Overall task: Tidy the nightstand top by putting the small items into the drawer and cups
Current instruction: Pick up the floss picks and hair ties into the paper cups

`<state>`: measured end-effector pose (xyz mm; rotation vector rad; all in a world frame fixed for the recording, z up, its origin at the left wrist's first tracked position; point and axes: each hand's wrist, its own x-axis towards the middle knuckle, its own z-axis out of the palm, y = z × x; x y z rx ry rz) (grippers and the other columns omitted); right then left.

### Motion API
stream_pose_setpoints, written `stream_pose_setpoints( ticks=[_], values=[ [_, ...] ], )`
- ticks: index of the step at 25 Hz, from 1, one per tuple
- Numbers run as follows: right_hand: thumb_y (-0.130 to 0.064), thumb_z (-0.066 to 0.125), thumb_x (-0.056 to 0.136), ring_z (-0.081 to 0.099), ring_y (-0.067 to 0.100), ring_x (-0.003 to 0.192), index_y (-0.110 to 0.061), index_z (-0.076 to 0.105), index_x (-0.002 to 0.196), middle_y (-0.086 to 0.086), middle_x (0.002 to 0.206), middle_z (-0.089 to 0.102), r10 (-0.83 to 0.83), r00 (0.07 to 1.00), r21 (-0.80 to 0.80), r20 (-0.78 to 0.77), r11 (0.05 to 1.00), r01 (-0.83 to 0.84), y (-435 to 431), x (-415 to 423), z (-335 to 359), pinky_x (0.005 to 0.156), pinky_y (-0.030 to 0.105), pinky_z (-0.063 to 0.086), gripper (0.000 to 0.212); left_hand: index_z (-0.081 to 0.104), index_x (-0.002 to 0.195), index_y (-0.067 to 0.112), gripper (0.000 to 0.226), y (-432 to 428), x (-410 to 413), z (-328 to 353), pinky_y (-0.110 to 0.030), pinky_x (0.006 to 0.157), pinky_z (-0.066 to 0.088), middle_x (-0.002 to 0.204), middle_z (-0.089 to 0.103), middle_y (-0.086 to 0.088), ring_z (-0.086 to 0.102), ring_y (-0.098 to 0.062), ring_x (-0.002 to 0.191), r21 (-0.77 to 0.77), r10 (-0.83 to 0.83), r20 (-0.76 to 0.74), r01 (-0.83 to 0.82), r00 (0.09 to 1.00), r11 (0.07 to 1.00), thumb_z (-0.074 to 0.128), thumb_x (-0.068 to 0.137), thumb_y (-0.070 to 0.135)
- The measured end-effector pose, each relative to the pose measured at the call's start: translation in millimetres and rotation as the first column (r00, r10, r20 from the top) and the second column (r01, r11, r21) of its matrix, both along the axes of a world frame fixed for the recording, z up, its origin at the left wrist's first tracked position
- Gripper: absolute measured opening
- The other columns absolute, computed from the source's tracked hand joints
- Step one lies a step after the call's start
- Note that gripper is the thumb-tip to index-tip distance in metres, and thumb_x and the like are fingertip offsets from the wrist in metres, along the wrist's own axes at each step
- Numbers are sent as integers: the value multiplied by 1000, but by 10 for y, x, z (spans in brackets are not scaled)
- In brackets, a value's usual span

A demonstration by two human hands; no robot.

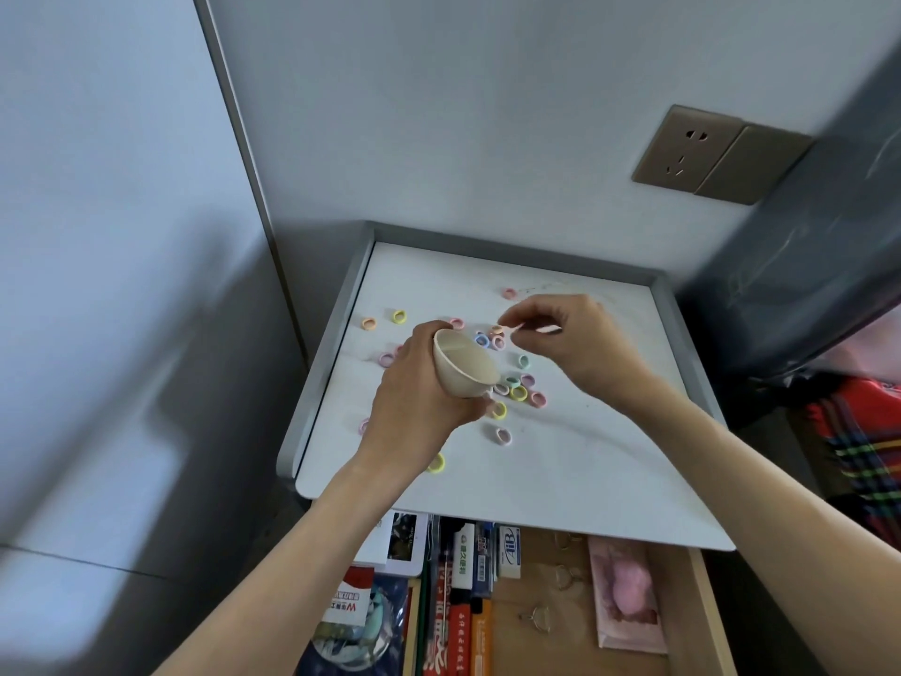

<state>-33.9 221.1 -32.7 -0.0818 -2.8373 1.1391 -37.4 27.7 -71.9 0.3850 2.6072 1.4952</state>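
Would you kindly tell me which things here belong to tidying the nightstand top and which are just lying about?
Job: cup in the left hand; right hand over the coloured rings; nightstand top; open drawer.
Lying about: wall socket; plaid cloth; eraser and pink packet in the drawer.

Soft, cool daylight; faint shadows; edges warped and motion-blurred.
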Motion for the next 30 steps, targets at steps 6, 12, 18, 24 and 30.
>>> stream_pose_setpoints(
  ticks=[6,12,18,24,30],
  values=[
    [-18,82,76,56,9,86,-19,70,113,-3,111,60,22,986,236,163,970,-60,309,150,-660,78,9,42,39,45,114,36,71,-99,-21,-11,-31,79,49,108,59,14,56,-16,104,80,-19,-47,23,999,997,92,61,36],
    [-9,70,83,53,6,71,-16,70,86,-8,84,58,-42,993,339,110,941,2,189,48,-674,60,7,37,8,45,115,35,72,-98,-33,-24,-39,85,51,107,59,15,57,-17,104,75,-28,-66,33,997,997,93,61,33],
    [-10,67,80,56,13,68,-18,66,74,-8,72,60,-162,963,409,215,911,62,109,-45,-553,49,16,38,9,46,120,33,74,-93,-24,-28,-38,81,53,111,58,13,56,-18,106,54,-35,-69,39,997,998,91,63,40],
    [-6,70,69,66,3,67,-20,73,69,-4,61,71,-128,991,-30,45,991,130,-58,-35,126,62,22,50,15,47,119,33,73,-41,-39,23,-31,77,48,111,58,18,58,-19,105,5,-3,-38,3,999,1000,92,62,36],
    [-18,69,83,61,-5,66,-24,74,79,-19,63,65,233,971,180,59,954,-240,-534,6,242,84,-5,29,9,48,122,26,71,-9,-24,71,-32,78,51,107,62,14,63,-17,100,-19,-5,-32,5,999,1000,90,65,32]
  ],
)
